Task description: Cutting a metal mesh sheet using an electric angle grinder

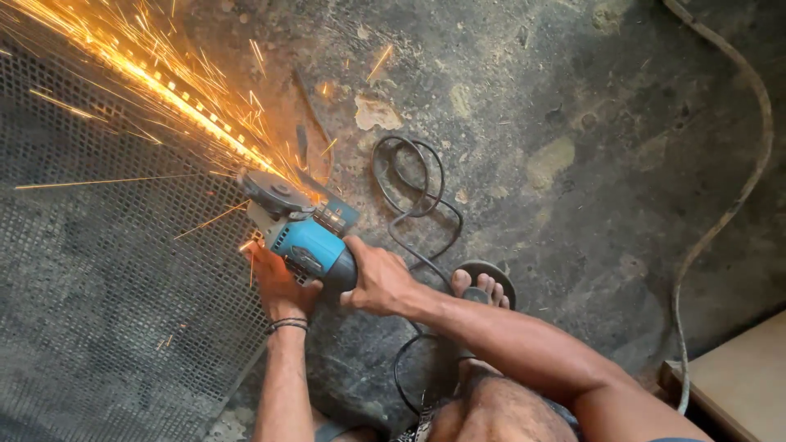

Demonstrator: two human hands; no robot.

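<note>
A blue and black angle grinder [307, 245] cuts at the right edge of a metal mesh sheet [106, 270] lying on the floor. Its disc and grey guard [268, 192] throw a long stream of orange sparks [139, 78] up and to the left. My left hand [274, 282] grips the grinder's near side, with a dark band on the wrist. My right hand [378, 278] wraps the black rear of the body.
The grinder's black cord [413, 200] loops on the stained concrete floor behind the tool. My sandalled foot [483, 286] rests beside it. A thick hose [737, 196] curves along the right, ending near a pale board [737, 381] at the bottom right.
</note>
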